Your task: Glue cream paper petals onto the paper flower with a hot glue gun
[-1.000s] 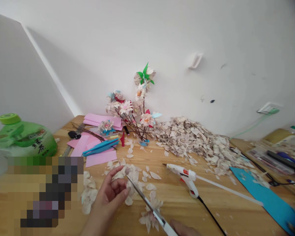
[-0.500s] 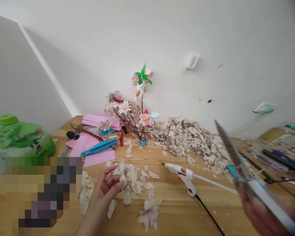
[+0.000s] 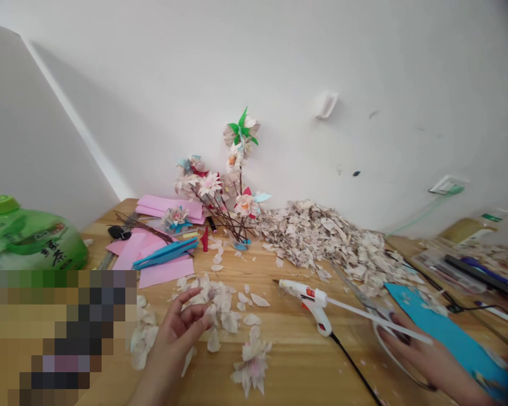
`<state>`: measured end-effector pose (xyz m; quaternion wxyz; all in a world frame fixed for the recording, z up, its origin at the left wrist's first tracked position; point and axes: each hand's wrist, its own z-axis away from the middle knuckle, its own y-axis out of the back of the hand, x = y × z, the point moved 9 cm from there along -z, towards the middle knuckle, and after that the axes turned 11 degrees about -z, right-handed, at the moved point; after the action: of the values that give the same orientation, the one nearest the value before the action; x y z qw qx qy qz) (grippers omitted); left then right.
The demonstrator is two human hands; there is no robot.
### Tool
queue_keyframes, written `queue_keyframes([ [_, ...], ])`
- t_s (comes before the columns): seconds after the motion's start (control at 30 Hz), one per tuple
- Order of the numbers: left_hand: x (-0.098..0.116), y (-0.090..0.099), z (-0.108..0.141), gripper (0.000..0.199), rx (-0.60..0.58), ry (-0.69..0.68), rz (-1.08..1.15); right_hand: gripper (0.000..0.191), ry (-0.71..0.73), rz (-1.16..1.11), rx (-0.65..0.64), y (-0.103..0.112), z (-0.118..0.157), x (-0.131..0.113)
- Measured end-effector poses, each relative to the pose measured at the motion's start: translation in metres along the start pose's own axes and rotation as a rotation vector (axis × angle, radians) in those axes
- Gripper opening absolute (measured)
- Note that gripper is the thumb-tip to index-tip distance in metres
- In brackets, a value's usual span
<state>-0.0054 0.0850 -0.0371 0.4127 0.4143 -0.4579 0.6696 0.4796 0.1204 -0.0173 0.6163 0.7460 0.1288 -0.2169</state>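
My left hand (image 3: 182, 330) is over a small heap of pale dried petals (image 3: 222, 301) at the centre front, fingers curled, a petal (image 3: 211, 317) between thumb and fingers. Just right of that heap lies a pale petal flower (image 3: 252, 366) with a pinkish centre. On the right, my right hand (image 3: 425, 349) is around the white handles of a pair of scissors (image 3: 383, 332), low over the table and blurred by motion, its blades pointing away to the left. A white hot glue gun (image 3: 309, 299) with a long glue stick in its back lies between my hands.
A large petal pile (image 3: 322, 237) lies against the wall, beside upright paper flowers (image 3: 239, 197). Blue tweezers (image 3: 165, 254) lie on pink paper (image 3: 169, 274) at left, near a green bottle (image 3: 34, 237). A blue sheet (image 3: 444, 327) and cables are at right.
My right hand has lowered the scissors from a raised, upright position to just above the table, uncovering the blue sheet. My left hand stays at the petals. The view has shifted slightly.
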Motion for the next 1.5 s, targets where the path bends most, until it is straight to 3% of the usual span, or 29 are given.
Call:
queue_keyframes([
  [0.1,-0.003,-0.002,0.0,0.049,-0.026,0.002,-0.005,0.035,0.005,0.027,-0.192,-0.041,0.005,-0.01],
  [0.2,-0.006,-0.004,0.0,0.049,-0.044,0.01,-0.003,0.042,0.026,0.022,-0.225,-0.059,0.004,-0.019],
  [0.47,-0.013,-0.006,0.003,0.05,-0.022,0.168,0.074,0.042,0.083,-0.047,-0.214,-0.06,0.003,-0.034],
  [0.67,-0.02,-0.006,0.007,0.038,-0.003,0.274,0.144,0.044,0.113,-0.075,-0.192,-0.061,-0.002,-0.034],
  [0.8,-0.015,-0.003,0.004,0.037,0.006,0.207,0.131,0.044,0.101,-0.121,-0.188,-0.056,-0.001,-0.031],
  [0.9,-0.008,-0.003,0.001,0.043,0.0,0.112,0.083,0.042,0.142,-0.212,-0.204,-0.05,0.005,-0.043],
  [1.03,-0.003,-0.007,0.003,0.046,-0.039,0.047,-0.012,0.048,0.103,-0.323,-0.281,-0.063,0.013,-0.074],
  [1.2,-0.004,-0.016,0.004,0.045,-0.099,-0.028,-0.045,0.048,0.08,-0.419,-0.253,-0.085,0.01,-0.118],
  [1.37,-0.009,-0.021,0.001,0.043,-0.201,-0.07,-0.078,0.039,-0.025,-0.448,-0.232,-0.101,-0.001,-0.121],
  [1.5,-0.008,-0.022,0.0,0.038,-0.234,-0.078,-0.088,0.038,-0.059,-0.468,-0.18,-0.094,-0.006,-0.128],
])
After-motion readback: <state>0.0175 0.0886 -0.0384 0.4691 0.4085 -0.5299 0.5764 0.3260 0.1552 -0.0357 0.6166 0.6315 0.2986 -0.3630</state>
